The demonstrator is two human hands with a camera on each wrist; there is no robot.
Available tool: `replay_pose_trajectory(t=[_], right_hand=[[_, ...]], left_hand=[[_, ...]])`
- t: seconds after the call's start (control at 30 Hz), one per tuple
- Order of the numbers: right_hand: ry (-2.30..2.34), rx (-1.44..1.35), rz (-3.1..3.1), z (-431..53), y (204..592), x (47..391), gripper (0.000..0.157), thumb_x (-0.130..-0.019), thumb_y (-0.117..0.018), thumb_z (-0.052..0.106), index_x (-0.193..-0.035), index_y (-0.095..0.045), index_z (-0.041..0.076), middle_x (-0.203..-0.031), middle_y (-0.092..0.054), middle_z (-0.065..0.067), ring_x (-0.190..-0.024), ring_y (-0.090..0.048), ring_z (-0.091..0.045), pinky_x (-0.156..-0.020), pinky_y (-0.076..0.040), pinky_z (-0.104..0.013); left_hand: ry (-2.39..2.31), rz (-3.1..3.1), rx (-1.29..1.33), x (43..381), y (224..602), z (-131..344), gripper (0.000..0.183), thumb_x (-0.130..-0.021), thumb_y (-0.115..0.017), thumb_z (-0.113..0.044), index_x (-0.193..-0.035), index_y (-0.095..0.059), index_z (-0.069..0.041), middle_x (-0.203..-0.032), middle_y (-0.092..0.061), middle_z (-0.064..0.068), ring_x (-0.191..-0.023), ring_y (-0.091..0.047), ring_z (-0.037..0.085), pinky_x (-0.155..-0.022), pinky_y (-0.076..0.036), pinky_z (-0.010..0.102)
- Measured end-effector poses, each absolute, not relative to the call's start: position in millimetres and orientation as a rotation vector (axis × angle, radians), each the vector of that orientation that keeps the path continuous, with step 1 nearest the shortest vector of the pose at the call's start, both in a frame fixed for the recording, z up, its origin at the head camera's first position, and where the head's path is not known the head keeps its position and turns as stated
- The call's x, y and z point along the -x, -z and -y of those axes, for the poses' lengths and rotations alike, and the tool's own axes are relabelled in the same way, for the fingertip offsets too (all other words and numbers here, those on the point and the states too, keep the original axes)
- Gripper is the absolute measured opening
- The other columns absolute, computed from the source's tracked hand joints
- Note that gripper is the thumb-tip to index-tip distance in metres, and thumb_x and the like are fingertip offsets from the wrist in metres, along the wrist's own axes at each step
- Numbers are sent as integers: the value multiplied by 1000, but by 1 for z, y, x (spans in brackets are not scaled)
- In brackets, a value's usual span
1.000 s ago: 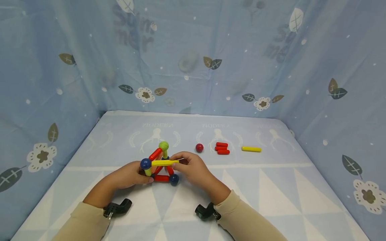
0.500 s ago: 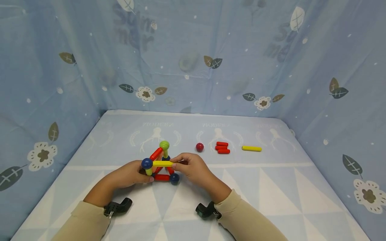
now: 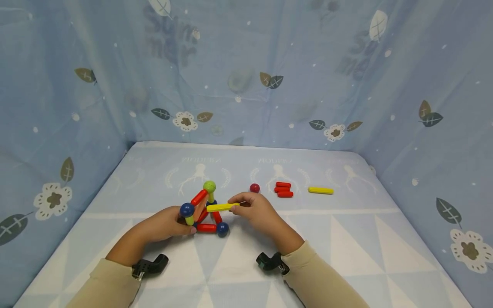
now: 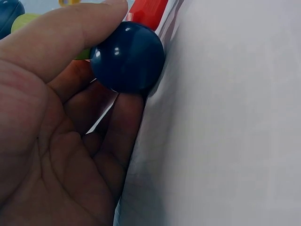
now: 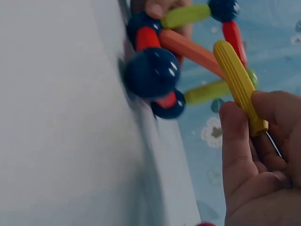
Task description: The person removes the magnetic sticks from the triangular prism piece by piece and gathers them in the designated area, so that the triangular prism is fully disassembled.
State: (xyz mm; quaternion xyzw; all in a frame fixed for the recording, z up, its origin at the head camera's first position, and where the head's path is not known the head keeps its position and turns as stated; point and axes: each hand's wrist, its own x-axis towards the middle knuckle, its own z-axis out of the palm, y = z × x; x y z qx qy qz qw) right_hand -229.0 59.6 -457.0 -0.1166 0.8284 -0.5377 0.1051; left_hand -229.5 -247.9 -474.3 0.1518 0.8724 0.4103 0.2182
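Note:
A small frame of magnetic rods and balls stands on the table in front of me. Red rods (image 3: 206,228) and blue balls (image 3: 222,229) form its base; two light-green rods rise to an upper blue ball (image 3: 187,209) and a green ball (image 3: 209,186). An orange rod (image 5: 193,49) slants across one side. My left hand (image 3: 165,223) holds the frame's near-left corner, thumb and fingers round a blue ball (image 4: 128,57). Between thumb and fingers my right hand (image 3: 256,214) pinches one end of a yellow rod (image 5: 235,80). The rod's far end is apart from the upper blue ball.
Behind the right hand lies a red ball (image 3: 254,188). Three short red rods (image 3: 284,189) are grouped to its right, with another yellow rod (image 3: 321,191) beyond them. Patterned blue cloth (image 3: 246,85) hangs round the table's back and sides.
Earlier the yellow rod's left end was at the upper blue ball. My right hand has drawn it away to the right, leaving a gap. The left hand and the frame stay put.

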Motion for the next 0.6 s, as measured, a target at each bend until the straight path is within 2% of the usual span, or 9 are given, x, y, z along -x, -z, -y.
replay_pose_trajectory(t=[0.27, 0.6], right_hand=[[1630, 317, -2398, -98, 455, 235, 18, -95, -77, 17, -113, -78, 20, -116, -71, -3, -101, -68, -22, -88, -58, -33], [1670, 242, -2440, -140, 461, 241, 18, -95, -78, 18, -113, -78, 17, -109, -74, -3, -100, -64, -21, -86, -53, -32]], left_hand=[[-1125, -2416, -466, 232, 474, 248, 31, -87, -86, -31, -96, -67, -8, -84, -57, 3, -81, -53, 23, -71, -38, 38], [-1149, -2418, -466, 229, 474, 250, 34, -86, -87, -31, -101, -66, -9, -91, -58, 4, -88, -53, 24, -77, -40, 39]])
